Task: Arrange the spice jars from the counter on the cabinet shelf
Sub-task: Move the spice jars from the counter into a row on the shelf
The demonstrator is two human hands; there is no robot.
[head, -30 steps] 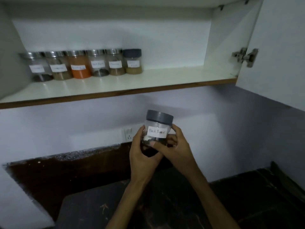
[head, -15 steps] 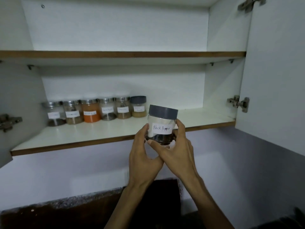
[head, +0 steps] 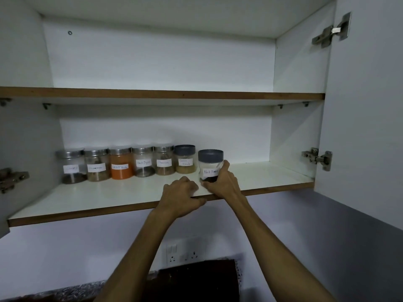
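Right hand [head: 224,184]: wrapped around the black pepper jar [head: 210,165], thumb at its base.
Left hand [head: 182,192]: loosely curled, holding nothing, resting on the shelf [head: 109,197] front edge.
Jar place: on the shelf, at 3 o'clock of the row of six jars [head: 128,163], just beside the last one.
Axis: upright, lid up, label facing me.
Progress: seventh jar nearly set; counter mostly hidden, so I cannot tell what is left.
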